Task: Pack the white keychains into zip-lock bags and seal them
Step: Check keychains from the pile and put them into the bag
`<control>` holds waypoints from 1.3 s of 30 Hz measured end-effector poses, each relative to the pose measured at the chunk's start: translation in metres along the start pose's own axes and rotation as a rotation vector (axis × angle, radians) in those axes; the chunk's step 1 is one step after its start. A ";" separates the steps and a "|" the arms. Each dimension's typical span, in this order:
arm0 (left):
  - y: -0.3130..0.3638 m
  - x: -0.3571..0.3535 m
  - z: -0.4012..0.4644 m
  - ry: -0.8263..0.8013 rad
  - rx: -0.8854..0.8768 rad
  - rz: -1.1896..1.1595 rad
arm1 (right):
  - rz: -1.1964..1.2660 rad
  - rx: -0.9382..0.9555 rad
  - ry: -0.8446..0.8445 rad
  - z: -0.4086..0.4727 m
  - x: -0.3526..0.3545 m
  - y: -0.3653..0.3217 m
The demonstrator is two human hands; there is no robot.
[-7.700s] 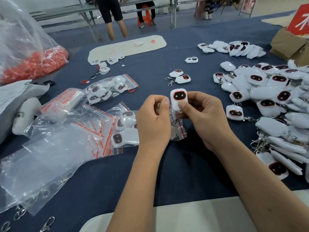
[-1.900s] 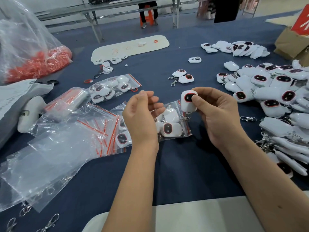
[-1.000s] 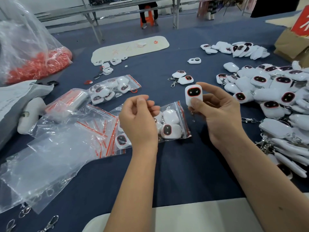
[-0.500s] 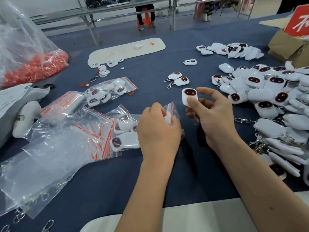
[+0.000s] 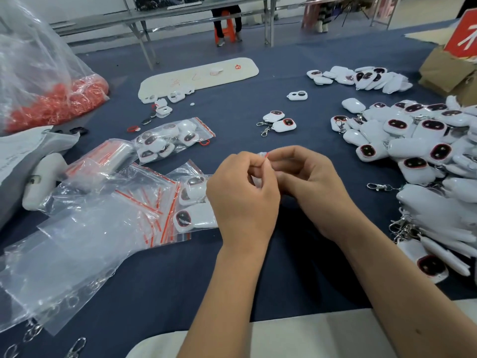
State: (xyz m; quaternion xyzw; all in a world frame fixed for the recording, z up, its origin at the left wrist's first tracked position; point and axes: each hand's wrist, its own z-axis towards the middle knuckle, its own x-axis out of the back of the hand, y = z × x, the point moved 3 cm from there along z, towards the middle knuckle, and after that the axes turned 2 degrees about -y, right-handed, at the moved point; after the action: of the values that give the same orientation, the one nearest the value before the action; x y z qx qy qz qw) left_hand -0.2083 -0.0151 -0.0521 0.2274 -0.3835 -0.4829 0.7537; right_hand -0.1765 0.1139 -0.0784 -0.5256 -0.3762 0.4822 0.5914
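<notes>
My left hand [image 5: 242, 200] pinches the red-striped mouth of a zip-lock bag [image 5: 192, 202] at the table's middle. The bag holds several white keychains with dark red-rimmed faces. My right hand [image 5: 308, 188] meets it fingertip to fingertip, fingers curled round a white keychain [image 5: 254, 178]. Only a pale sliver of that keychain shows between the hands. A big heap of loose keychains [image 5: 426, 143] lies to the right.
A sealed, filled bag [image 5: 167, 140] lies farther back on the left, and empty zip-lock bags [image 5: 77, 241] spread to the left. Two loose keychains [image 5: 281, 121] sit beyond my hands. A sack of red rings [image 5: 51, 104] is far left, a cardboard box [image 5: 444, 73] far right.
My right hand has brought the keychain down from in front of me to the bag's mouth. The left hand has lifted that mouth off the table, and the keychain's face is now hidden.
</notes>
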 end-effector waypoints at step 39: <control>-0.021 -0.011 0.008 -0.233 0.248 -0.303 | -0.121 0.024 0.100 0.007 0.015 0.004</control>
State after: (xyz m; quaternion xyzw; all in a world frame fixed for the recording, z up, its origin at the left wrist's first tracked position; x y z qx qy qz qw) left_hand -0.2286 -0.0144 -0.0665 0.3160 -0.4857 -0.5629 0.5894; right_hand -0.1805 0.1298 -0.0823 -0.5183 -0.3713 0.4233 0.6437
